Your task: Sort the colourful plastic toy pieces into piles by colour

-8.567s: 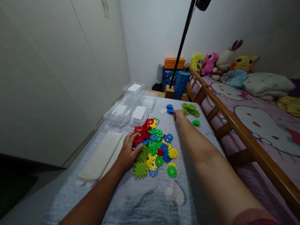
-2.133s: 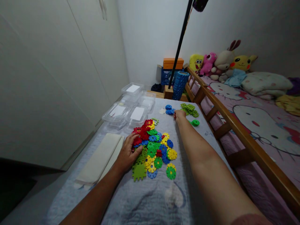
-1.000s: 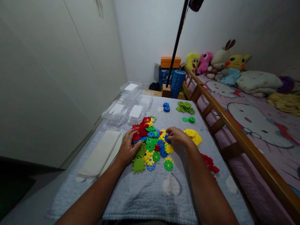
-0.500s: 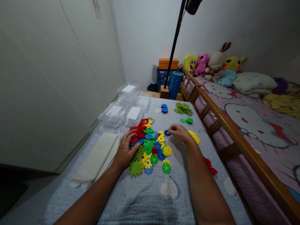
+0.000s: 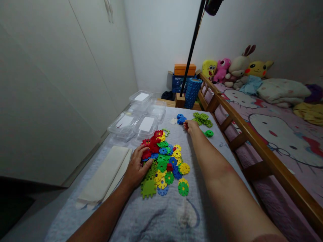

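Note:
A heap of plastic snap-together pieces [image 5: 161, 165], notched discs and toothed squares in red, green, yellow and blue, lies mid-table. My left hand [image 5: 138, 165] rests on the heap's left side, fingers spread over red pieces [image 5: 151, 147] and olive-green squares [image 5: 148, 187]. Farther back, my right hand [image 5: 191, 127] is pinched at the front edge of a small pile of blue discs [image 5: 180, 118]. A blue disc at its fingertips touches that pile. My right forearm hides part of the table. Near the heap's front right lies a green disc [image 5: 183, 189] over a yellow one.
Light green pieces [image 5: 202, 119] and green discs [image 5: 209, 133] lie in piles at the back right. Clear plastic boxes [image 5: 123, 121] stand at the back left, near a folded cream cloth [image 5: 104, 176]. A wooden bed rail [image 5: 236, 116] runs along the right.
My right hand has carried a blue disc from beside the heap back to the blue pile. My left hand stays on the heap. The view has shifted slightly.

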Motion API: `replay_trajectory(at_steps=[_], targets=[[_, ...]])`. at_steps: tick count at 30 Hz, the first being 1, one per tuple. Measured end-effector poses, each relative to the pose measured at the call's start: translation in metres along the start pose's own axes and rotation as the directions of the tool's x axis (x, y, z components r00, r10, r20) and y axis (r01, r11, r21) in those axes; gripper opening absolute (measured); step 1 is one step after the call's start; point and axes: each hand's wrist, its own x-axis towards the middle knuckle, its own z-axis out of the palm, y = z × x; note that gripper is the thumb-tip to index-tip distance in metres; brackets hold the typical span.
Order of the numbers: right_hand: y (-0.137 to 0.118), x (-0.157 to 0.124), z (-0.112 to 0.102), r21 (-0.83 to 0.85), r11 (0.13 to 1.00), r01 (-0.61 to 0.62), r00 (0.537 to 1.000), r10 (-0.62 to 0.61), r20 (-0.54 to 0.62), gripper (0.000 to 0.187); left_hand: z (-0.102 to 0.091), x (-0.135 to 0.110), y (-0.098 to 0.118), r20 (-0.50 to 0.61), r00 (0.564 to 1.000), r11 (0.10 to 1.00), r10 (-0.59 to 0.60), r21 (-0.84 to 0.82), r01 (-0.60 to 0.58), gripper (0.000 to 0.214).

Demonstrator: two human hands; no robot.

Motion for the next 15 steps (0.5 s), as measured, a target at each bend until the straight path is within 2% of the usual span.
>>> replay_trajectory(at_steps=[7,15], targets=[[-0.003,0.009,0.007,-0.038,0.994,-0.098,0.995,0.098,0.016,0.018,0.0,0.0,0.0,-0.004,1.0,1.0,0.002,0.005,-0.002,0.043],[0.004,-0.009,-0.007,-0.06,0.997,-0.054,0.997,0.057,0.045,0.013,0.0,0.0,0.0,-0.008,1.0,1.0,0.0,-0.005,0.0,0.044]])
